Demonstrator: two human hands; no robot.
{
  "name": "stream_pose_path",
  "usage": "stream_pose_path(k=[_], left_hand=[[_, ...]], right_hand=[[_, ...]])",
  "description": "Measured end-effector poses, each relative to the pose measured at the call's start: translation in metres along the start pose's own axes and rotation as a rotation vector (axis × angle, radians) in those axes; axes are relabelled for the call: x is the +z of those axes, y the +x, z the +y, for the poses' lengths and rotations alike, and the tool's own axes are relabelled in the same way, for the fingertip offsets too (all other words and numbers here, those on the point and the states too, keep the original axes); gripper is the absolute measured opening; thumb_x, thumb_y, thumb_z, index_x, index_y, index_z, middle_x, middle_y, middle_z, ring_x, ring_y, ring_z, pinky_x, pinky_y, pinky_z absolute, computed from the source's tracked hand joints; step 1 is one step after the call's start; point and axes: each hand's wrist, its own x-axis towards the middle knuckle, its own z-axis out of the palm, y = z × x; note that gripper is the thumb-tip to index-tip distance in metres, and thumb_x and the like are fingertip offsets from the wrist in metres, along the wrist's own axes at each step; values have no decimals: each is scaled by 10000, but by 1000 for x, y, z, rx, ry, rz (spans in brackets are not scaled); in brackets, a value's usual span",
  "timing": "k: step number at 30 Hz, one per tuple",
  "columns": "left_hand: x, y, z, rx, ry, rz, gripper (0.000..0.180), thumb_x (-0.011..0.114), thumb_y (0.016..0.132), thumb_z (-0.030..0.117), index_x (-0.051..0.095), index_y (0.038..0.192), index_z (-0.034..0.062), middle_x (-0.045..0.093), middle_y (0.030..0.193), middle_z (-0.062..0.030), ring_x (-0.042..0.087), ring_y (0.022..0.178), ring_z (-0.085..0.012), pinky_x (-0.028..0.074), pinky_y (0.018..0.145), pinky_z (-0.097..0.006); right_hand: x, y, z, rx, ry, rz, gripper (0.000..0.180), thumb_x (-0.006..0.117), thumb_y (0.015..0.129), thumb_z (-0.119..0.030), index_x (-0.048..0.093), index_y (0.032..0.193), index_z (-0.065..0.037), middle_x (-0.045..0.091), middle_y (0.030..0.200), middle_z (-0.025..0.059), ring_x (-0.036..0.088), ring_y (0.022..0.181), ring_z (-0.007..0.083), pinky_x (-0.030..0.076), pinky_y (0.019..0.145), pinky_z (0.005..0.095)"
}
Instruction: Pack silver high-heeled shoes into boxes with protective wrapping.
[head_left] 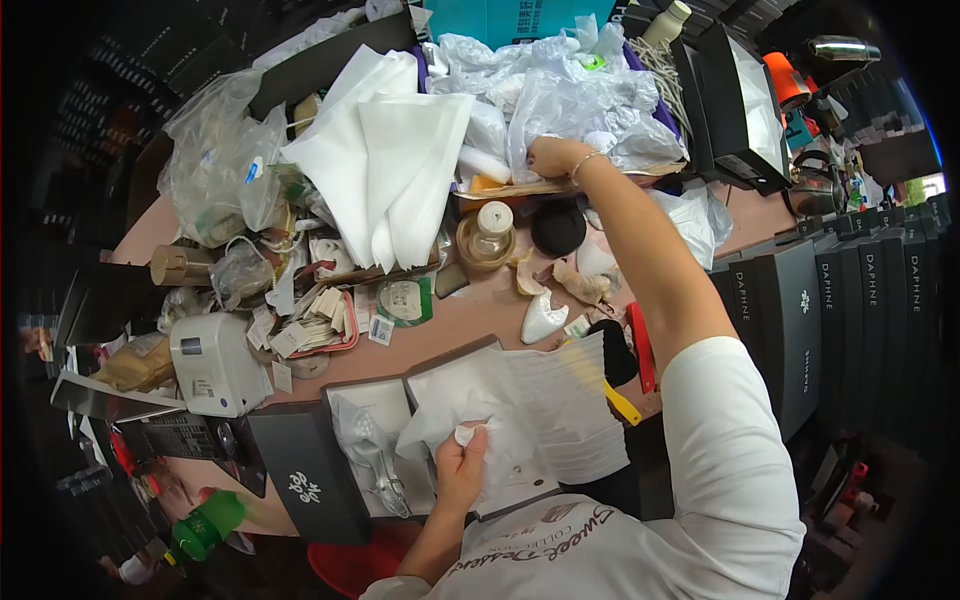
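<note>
My left hand (462,468) is closed on a crumpled piece of thin white wrapping paper (425,425) over an open shoe box (455,358). In the box's left part lies a shoe (372,462) in clear plastic. My right arm stretches far forward, and my right hand (555,158) is at the front edge of a bin heaped with crumpled clear plastic (540,75). Its fingers are curled, and what they grip, if anything, is hidden. A ribbed stack of white sheets (572,410) lies beside the box on the right.
Large white sheets (385,165) hang over the bin's left side. A bottle (490,235), a black round object (558,228) and a white printer (215,362) stand on the pink table. A red tray of tags (325,320) sits at left. Dark boxes (775,320) are stacked at right.
</note>
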Motion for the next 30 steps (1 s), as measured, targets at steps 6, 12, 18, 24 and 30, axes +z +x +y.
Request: stream_pose_path(k=[6,12,18,24,30], left_hand=[[-14,-11,20,83,-210,9,236,535,953,213,627,931,-3,564,796,39,475,728,-44,397,655,-206],[-45,-29,59,200,-530,-192,335,560,930,349,618,943,20,608,848,-22,540,739,-96,436,683,-244],[-78,-26,109,211,-665,-25,290,561,929,315,607,962,30,644,903,-67,624,827,-159,509,767,-302],[-137,10,88,883,637,703,547,683,844,268,469,1252,-27,558,1110,-145,552,986,-237,445,879,-350],[-41,-93,15,646,662,-115,479,653,838,141,492,1266,-3,569,1169,-156,554,1087,-254,431,919,-353]], right_hand=[[-44,-86,-11,-62,-208,235,307,602,813,-274,692,1005,-53,671,947,199,647,880,313,497,800,365],[-23,-245,-140,-659,810,-202,692,754,755,-215,447,1351,-46,365,1446,157,404,1292,268,374,1032,374],[81,-309,-198,-540,787,-112,361,718,791,-241,599,1040,-8,598,1118,165,579,988,231,464,817,335],[116,-332,-216,-141,1093,151,255,644,847,-228,627,895,22,592,701,54,508,648,133,433,620,306],[146,-324,-245,-53,1288,187,301,635,855,-268,621,922,25,603,747,77,511,668,128,444,622,311]])
